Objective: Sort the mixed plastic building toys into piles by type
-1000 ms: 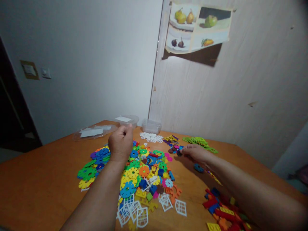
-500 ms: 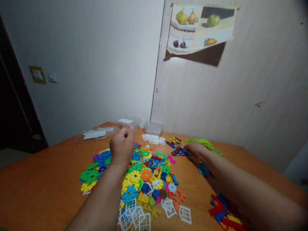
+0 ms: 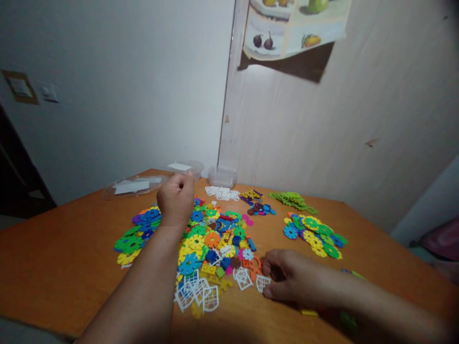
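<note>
Two hands are over my bench (image 3: 53, 267). My right hand (image 3: 287, 279) lies low at about five o'clock, fingers curled, fingertips touching a white lattice piece (image 3: 263, 282) at the near edge of the mixed pile (image 3: 211, 243); the grip is narrow, and I cannot tell whether it has actually pinched the piece. An orange piece (image 3: 254, 265) sits just beside the knuckles at eleven o'clock from that hand. My left hand (image 3: 176, 199) hangs above the far side of the pile, at about eleven o'clock from the right one, closed in a fist; whether it encloses anything I cannot tell.

More white lattice pieces (image 3: 197, 298) lie at the pile's six o'clock edge. At nine o'clock from the pile sits a flat spread of green, blue and yellow discs (image 3: 134, 236). Well apart at two o'clock from my right hand lies a sorted group of discs (image 3: 315, 234). Farther back, at twelve o'clock, are small heaps: white lattices (image 3: 222, 193), dark pieces (image 3: 258, 208), green pieces (image 3: 292, 200). Clear tubs (image 3: 222, 177) and a lid (image 3: 134, 186) stand by the wall.
</note>
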Demonstrator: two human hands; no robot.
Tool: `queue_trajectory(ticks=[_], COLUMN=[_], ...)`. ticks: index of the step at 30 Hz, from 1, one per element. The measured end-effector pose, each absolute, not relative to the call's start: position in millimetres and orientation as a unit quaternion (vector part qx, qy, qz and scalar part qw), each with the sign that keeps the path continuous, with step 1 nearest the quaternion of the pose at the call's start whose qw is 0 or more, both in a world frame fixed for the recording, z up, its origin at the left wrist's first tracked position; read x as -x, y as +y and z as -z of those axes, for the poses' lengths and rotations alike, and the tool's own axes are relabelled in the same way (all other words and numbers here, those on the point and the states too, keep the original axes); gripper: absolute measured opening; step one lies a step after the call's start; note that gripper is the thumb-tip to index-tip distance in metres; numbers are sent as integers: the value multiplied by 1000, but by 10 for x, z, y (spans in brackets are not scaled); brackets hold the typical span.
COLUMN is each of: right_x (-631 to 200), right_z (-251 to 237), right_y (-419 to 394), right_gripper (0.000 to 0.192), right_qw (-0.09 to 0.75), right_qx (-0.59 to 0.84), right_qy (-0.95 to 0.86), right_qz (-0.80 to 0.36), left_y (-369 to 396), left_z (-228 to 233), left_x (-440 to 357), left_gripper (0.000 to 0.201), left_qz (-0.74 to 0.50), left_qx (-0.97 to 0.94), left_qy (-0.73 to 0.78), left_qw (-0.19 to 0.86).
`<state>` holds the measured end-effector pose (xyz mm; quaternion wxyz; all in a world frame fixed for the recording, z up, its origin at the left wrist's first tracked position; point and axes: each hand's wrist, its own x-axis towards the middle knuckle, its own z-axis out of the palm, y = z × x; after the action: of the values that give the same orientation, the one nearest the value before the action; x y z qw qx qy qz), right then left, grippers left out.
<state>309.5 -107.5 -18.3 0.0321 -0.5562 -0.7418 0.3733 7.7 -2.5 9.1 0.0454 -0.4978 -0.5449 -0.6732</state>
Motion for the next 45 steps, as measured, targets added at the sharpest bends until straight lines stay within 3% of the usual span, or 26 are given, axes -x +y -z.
queue_trajectory(ticks=[13, 20, 26, 33, 45], right_x=[-3118, -2982, -2911, -2925, -3603], right_z=[166, 200, 397, 360, 21], right_y=[-1029, -660, -394, -410, -393], right_gripper=[21, 23, 17, 19, 32], right_qw=[-4, 93, 90, 88, 190], right_qx=[575, 589, 591, 598, 627], right_qy=[-744, -756, -768, -764, -701], right_qz=[-341, -271, -231, -225, -281], left_y=[-2, -28, -47, -62, 11], left_z=[-66, -88, -101, -108, -67], left_x=[-63, -76, -71, -68, -21], left_gripper=[47, 46, 46, 45, 45], left_qz=[679, 675, 675, 669, 675], left_qx=[494, 494, 494, 496, 492], left_qy=[-542, -547, -547, -553, -548], left_qw=[36, 32, 36, 38, 42])
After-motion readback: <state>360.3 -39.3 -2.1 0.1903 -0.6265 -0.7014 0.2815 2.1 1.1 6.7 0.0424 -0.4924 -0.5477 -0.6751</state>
